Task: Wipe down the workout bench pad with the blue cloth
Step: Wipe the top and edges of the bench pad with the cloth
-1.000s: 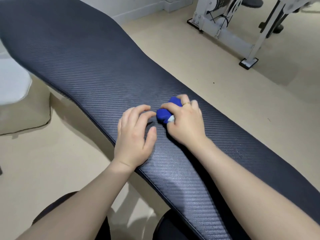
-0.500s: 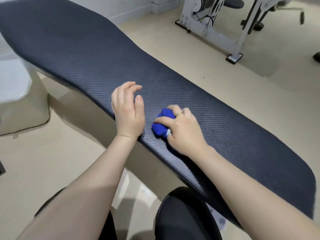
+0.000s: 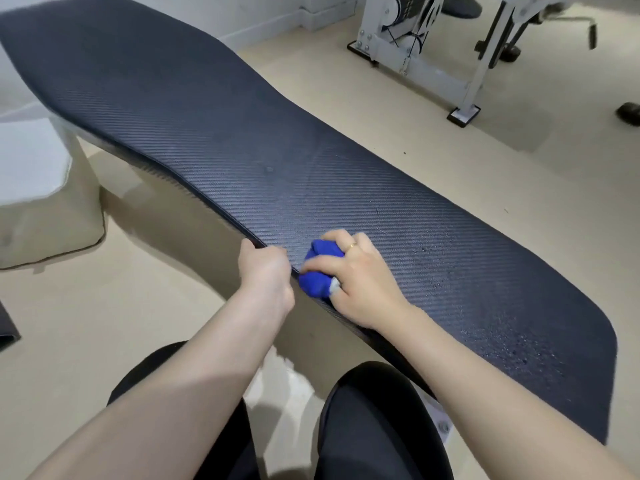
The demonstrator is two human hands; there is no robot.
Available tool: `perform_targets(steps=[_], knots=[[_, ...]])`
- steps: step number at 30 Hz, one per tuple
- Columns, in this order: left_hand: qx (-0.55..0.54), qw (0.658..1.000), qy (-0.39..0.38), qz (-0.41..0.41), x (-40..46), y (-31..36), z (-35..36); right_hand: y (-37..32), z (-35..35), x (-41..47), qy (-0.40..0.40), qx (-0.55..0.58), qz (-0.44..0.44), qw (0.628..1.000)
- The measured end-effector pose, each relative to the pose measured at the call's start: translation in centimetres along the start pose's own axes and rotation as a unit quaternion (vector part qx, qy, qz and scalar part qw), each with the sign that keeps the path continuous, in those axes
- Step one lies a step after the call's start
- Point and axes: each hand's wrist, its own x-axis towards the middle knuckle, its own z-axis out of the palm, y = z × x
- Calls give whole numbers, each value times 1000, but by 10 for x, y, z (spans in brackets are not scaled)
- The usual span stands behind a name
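A long dark bench pad point(image 3: 207, 133) with a woven texture runs from the upper left to the lower right. My right hand point(image 3: 360, 282) presses a balled-up blue cloth point(image 3: 317, 271) onto the pad at its near edge. My left hand point(image 3: 266, 271) sits just left of the cloth, its fingers curled over the pad's near edge. Small droplets speckle the pad's surface near its right end.
A white machine frame point(image 3: 433, 64) with black feet stands on the beige floor at the upper right. A white and beige block point(image 3: 38, 188) sits on the floor to the left. My knees in dark trousers point(image 3: 374, 420) are below the pad.
My right hand has dragged the cloth toward the pad's near edge. My left hand has slid off the top of the pad and now grips that edge.
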Motion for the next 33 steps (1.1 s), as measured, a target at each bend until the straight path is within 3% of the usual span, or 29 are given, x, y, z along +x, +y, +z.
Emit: perform_targets(steps=[6,11,14,18,24,29,33], knots=[[11,998,1,54,1,-8,-8,-9,-5,19,-20,-66,-8,998],[6,998,-13,55,2,-18,-9,24,-13,-48,-31,-40,-51,997],[8,997,8,71,7,-24,-10,18,-9,-33,-16,-24,-34,999],[78,990,50,102,-2,-28,-5,0,-6,-13,-6,-53,15,998],[150,979,62,125,-45,-50,7,39,-23,-87,-30,-25,-14,999],[157,978,59,123,-49,-49,9,19,-18,-42,13,-30,41,999],[150,977,47,146,-53,-51,5,37,-20,-35,-2,-79,-18,997]])
